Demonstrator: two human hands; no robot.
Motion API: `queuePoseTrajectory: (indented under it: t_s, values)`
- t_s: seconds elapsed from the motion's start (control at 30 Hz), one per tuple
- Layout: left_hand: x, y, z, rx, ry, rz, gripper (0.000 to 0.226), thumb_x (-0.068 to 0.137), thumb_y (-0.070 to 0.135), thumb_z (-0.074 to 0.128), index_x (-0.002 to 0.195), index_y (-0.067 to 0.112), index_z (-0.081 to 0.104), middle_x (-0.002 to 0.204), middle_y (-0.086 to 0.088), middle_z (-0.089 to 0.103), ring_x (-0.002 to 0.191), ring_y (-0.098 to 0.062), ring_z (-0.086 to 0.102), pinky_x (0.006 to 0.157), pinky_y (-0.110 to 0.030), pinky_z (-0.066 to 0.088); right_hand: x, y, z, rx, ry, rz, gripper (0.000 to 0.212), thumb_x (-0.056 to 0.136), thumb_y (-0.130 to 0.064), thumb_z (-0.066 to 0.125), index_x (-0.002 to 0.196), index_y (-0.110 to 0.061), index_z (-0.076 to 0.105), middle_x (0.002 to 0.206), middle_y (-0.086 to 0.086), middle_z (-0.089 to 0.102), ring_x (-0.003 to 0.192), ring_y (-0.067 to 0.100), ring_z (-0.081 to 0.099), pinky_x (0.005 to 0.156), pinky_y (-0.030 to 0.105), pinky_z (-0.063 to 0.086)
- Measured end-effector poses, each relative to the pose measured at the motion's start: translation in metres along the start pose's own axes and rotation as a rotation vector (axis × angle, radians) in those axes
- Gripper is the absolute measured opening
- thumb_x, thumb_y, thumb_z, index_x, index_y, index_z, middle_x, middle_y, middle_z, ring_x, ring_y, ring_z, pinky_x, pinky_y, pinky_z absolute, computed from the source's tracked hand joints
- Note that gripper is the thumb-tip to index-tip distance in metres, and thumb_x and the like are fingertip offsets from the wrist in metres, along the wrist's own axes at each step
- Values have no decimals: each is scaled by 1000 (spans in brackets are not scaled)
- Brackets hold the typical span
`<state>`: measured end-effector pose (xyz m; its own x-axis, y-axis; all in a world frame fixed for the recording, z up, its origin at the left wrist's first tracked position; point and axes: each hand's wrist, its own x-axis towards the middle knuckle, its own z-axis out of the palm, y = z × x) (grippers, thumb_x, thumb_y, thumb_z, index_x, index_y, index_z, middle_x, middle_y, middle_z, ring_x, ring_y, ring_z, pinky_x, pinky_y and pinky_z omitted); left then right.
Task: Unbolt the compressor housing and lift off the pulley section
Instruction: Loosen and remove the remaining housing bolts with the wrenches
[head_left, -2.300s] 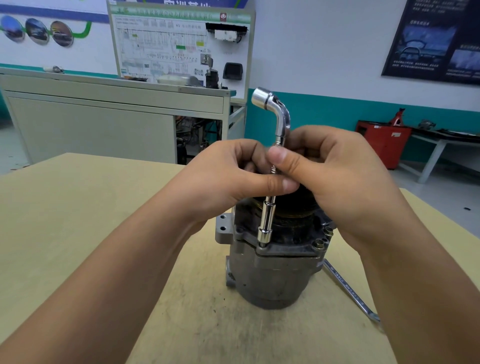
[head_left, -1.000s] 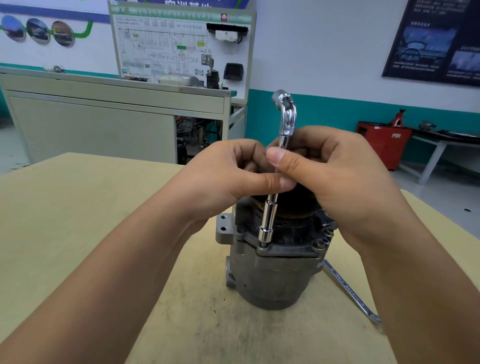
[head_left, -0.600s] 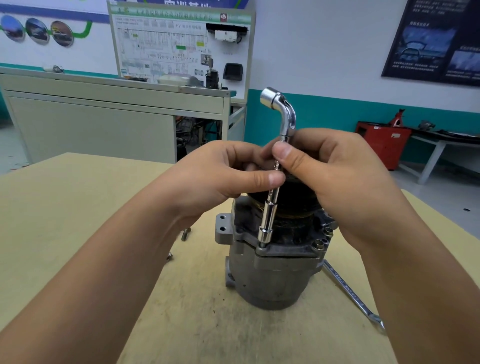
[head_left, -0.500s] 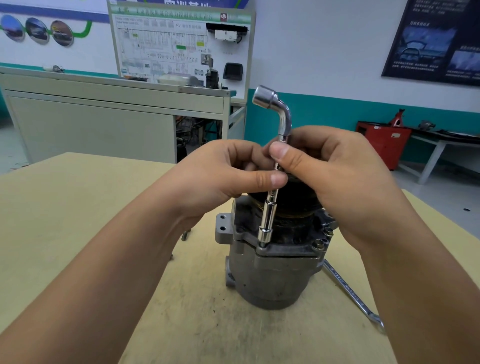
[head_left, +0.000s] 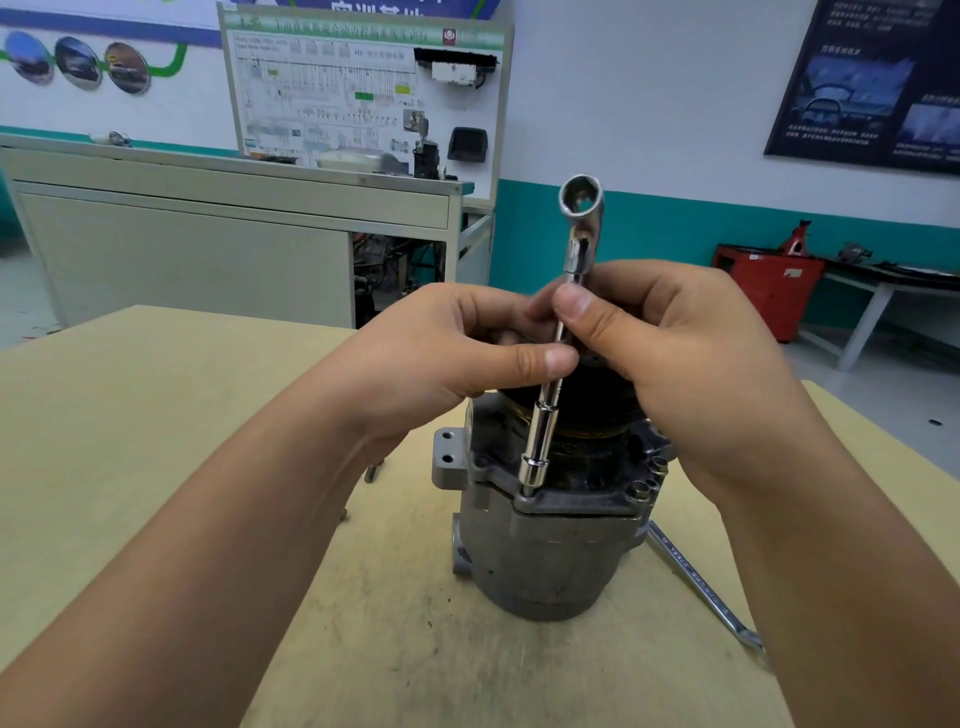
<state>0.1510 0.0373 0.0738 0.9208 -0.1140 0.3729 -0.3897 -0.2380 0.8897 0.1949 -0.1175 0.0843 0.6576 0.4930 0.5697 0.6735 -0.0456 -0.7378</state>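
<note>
A grey metal compressor (head_left: 545, 556) stands upright on the wooden table (head_left: 156, 415). Its dark pulley section (head_left: 597, 410) on top is mostly hidden behind my hands. A chrome L-shaped socket wrench (head_left: 540, 436) stands nearly vertical, its lower socket seated on a bolt at the housing flange's front left. My left hand (head_left: 452, 358) and my right hand (head_left: 670, 353) both pinch the wrench shaft with thumb and fingers, just above the pulley. The wrench's bent upper socket (head_left: 581, 196) opens toward me.
A flat spanner (head_left: 696, 582) lies on the table right of the compressor, partly under my right forearm. Loose bolts (head_left: 373, 470) lie on the table behind my left wrist. A grey cabinet (head_left: 208, 244) and a training board stand beyond the table's far edge.
The wrench has turned about its shaft between my fingers: its bent upper end pointed left earlier and now opens toward me. Both hands stay on the shaft.
</note>
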Motion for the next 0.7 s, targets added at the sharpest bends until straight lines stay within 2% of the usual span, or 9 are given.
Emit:
queuePoseTrajectory:
  t_s: [0.1, 0.17, 0.2, 0.27, 0.3, 0.37, 0.43, 0.53, 0.7]
  values:
    - [3, -3, 1, 16, 52, -15, 13, 59, 30, 79, 61, 25, 67, 58, 6, 42, 59, -8, 40, 59, -17, 35, 0, 0, 1, 5, -2, -9, 15, 90, -23, 60, 81, -23, 72, 79, -5, 73, 78, 10, 69, 72, 29, 57]
    - [4, -4, 2, 12, 63, -8, 18, 54, 33, 80, 61, 22, 67, 59, 0, 42, 64, -13, 42, 65, -20, 39, 0, 0, 1, 2, 3, -15, 15, 89, -24, 61, 80, -22, 72, 78, -3, 72, 76, 12, 69, 70, 30, 56]
    - [4, -3, 3, 20, 62, -10, 21, 56, 31, 80, 68, 17, 69, 64, -9, 45, 69, -18, 44, 72, -26, 44, 0, 0, 1, 2, 3, -20, 14, 89, -24, 62, 79, -22, 72, 77, -2, 72, 75, 13, 68, 68, 30, 56]
    - [4, -5, 1, 43, 61, -23, 44, 60, 27, 79, 93, 0, 69, 79, -16, 52, 80, -23, 48, 90, -42, 48, 0, 0, 1, 6, -2, -30, 13, 88, -24, 63, 78, -22, 72, 75, -2, 72, 72, 12, 68, 64, 26, 55]
    - [4, -6, 0, 45, 48, -21, 50, 60, 27, 79, 100, -1, 68, 79, -15, 52, 80, -21, 50, 91, -41, 49, 0, 0, 1, 5, -5, -34, 14, 87, -24, 63, 77, -22, 72, 74, -3, 72, 71, 11, 68, 63, 23, 55]
    - [3, -5, -1, 39, 21, -3, 40, 62, 31, 79, 96, 8, 74, 65, -4, 47, 67, -9, 50, 70, -17, 47, 0, 0, 1, -9, -6, -34, 16, 89, -23, 62, 76, -22, 72, 73, -5, 72, 70, 9, 68, 64, 23, 55]
    - [1, -3, -3, 19, -8, 0, 18, 67, 31, 77, 83, 22, 77, 60, 8, 47, 56, -1, 45, 56, -8, 38, 0, 1, 1, -14, -1, -19, 16, 90, -23, 60, 80, -21, 72, 77, -3, 73, 74, 10, 69, 71, 31, 58]
    - [0, -2, -4, 18, -7, -26, 7, 70, 28, 76, 76, 27, 77, 64, 8, 53, 57, 0, 46, 55, -8, 37, 0, 1, 0, -9, -4, -4, 16, 91, -22, 58, 84, -20, 72, 81, -1, 73, 80, 13, 69, 78, 38, 57]
    - [1, -3, 0, -12, 40, -18, 10, 67, 22, 79, 62, 24, 70, 56, 8, 44, 52, -2, 41, 52, -10, 35, -1, -1, 1, 9, -29, -10, 16, 90, -22, 59, 83, -23, 72, 80, -5, 73, 80, 9, 69, 76, 28, 57]
